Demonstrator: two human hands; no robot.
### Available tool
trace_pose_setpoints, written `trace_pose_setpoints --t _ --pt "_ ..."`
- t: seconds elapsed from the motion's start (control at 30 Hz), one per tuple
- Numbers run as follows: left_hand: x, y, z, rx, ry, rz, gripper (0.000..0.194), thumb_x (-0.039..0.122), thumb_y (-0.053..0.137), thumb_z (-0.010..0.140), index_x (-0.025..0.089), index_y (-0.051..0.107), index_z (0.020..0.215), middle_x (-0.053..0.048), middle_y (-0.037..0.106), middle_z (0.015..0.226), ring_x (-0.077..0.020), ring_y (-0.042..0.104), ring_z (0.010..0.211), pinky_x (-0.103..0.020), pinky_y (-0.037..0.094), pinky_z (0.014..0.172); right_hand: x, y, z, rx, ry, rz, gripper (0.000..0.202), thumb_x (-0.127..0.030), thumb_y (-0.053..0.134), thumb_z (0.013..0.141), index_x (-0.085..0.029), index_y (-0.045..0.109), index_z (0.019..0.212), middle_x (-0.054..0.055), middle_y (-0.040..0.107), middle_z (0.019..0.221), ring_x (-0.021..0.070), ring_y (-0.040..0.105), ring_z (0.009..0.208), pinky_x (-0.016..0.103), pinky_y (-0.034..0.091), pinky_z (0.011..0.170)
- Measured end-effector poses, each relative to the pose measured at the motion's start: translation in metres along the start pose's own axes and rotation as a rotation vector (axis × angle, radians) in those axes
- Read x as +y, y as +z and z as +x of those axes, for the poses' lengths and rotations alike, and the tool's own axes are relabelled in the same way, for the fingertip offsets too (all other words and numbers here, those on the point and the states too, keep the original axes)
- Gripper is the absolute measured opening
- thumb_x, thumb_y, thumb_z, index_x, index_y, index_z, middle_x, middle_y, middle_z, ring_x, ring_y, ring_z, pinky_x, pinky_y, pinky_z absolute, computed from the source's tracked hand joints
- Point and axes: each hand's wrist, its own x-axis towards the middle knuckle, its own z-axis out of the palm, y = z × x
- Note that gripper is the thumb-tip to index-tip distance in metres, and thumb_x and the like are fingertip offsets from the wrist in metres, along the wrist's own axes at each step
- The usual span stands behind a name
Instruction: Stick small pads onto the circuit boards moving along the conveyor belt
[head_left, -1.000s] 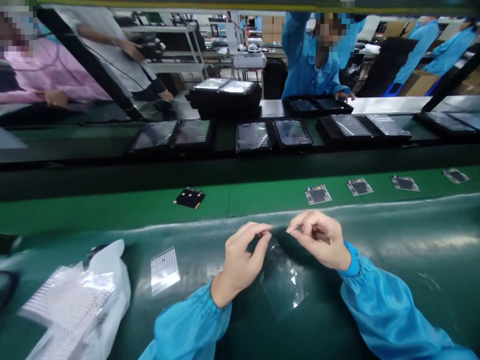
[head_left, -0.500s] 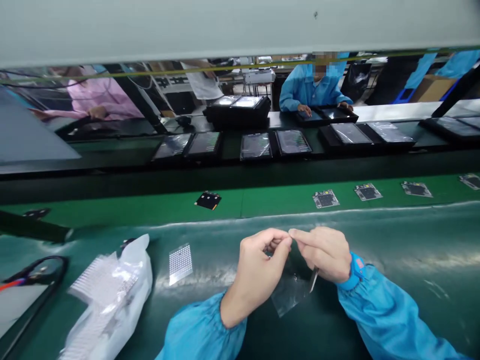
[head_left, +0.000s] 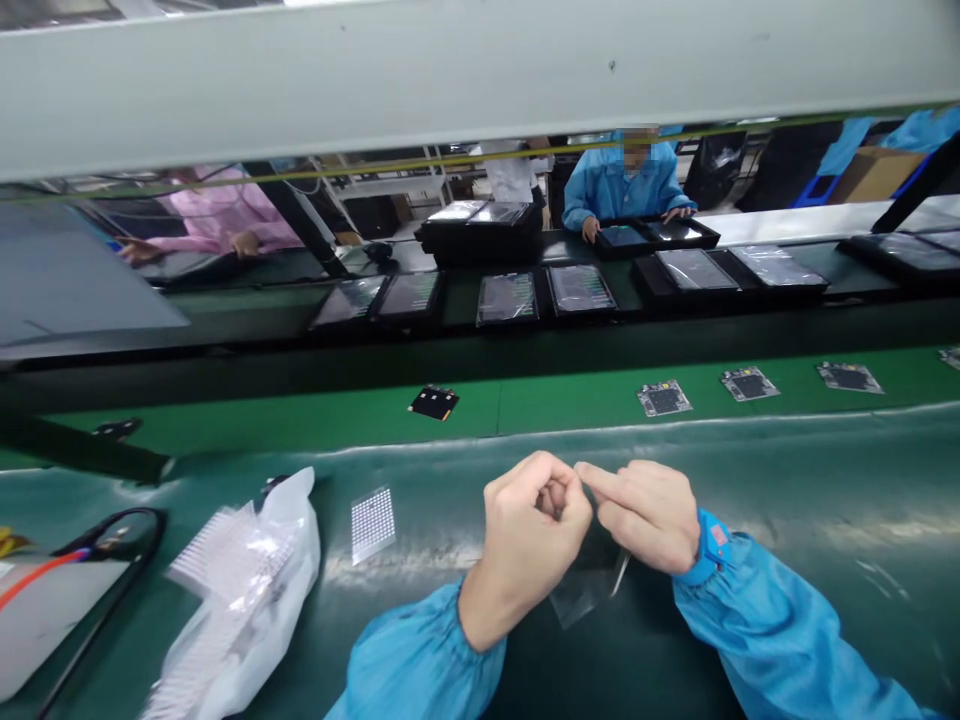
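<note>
My left hand [head_left: 529, 535] is closed in a pinch, thumb against forefinger; whatever sits between the tips is too small to make out. Its fingertips meet the forefinger of my right hand [head_left: 649, 515], whose other fingers are curled. A thin metal tool [head_left: 620, 573], tweezers-like, sticks out below my right palm. Under both hands a clear plastic piece [head_left: 574, 600] lies on the green bench mat [head_left: 420, 600]. To the left lies a sheet of small round silvery stickers [head_left: 373, 524].
A white plastic bag with striped sheets [head_left: 240, 590] lies at left, near a black cable [head_left: 161, 530]. Circuit boards [head_left: 664, 398] and a black board [head_left: 433, 402] rest on the green strip ahead. Beyond are trays of wrapped panels [head_left: 508, 298] and a co-worker in blue [head_left: 626, 190].
The view has swung slightly, shifting the bag, sticker sheet and boards rightward. My hands stay fingertip to fingertip, with the left fingers curled a bit more. The co-worker's hand has moved left on the tray.
</note>
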Motion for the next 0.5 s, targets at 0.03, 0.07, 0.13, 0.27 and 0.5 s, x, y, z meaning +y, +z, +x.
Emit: trace_pose_setpoints --t 0.03,0.07,0.13,0.27,0.5 --pt "-0.001 0.002 0.0 0.019 0.034 0.018 0.022 0.008 0.056 0.078 0.02 0.049 0.06 0.006 0.044 0.055 -0.0077 0.039 0.046 -0.021 0.034 0.045 -0.001 0.001 0.0 0.003 -0.003 -0.013 0.026 -0.009 0.049 0.093 -0.022 0.061 0.074 0.01 0.08 0.094 0.0135 0.054 0.05 0.031 0.037 0.045" --pt "-0.002 0.003 0.0 0.033 0.069 0.036 0.023 0.007 0.056 0.077 0.02 0.047 0.06 0.006 0.042 0.055 -0.0078 0.039 0.046 -0.022 0.034 0.045 -0.001 0.002 -0.001 0.015 -0.005 -0.023 0.026 -0.009 0.048 0.094 -0.021 0.061 0.074 0.011 0.08 0.096 0.0136 0.054 0.049 0.032 0.037 0.045" --pt "-0.004 0.004 0.001 0.061 0.136 0.078 0.024 0.005 0.055 0.076 0.02 0.047 0.059 0.006 0.041 0.056 -0.008 0.038 0.047 -0.022 0.033 0.046 -0.001 0.005 -0.003 0.053 -0.011 -0.022 0.027 -0.009 0.046 0.096 -0.02 0.06 0.075 0.012 0.08 0.099 0.0137 0.055 0.049 0.033 0.036 0.045" --pt "-0.005 -0.001 0.004 0.111 0.178 0.118 0.021 0.003 0.054 0.074 0.019 0.051 0.061 0.005 0.045 0.056 -0.0088 0.041 0.048 -0.024 0.034 0.047 0.002 0.007 -0.006 0.109 0.009 0.01 0.023 -0.007 0.05 0.096 -0.019 0.06 0.079 0.012 0.08 0.1 0.0135 0.056 0.051 0.032 0.036 0.046" --pt "0.007 -0.008 0.003 -0.02 0.126 0.041 0.016 0.009 0.058 0.089 0.018 0.067 0.08 0.001 0.068 0.067 -0.0118 0.062 0.057 -0.023 0.049 0.057 0.005 0.003 -0.006 0.121 0.016 -0.011 0.022 -0.007 0.051 0.095 -0.019 0.061 0.079 0.013 0.079 0.103 0.0133 0.056 0.051 0.031 0.037 0.046"
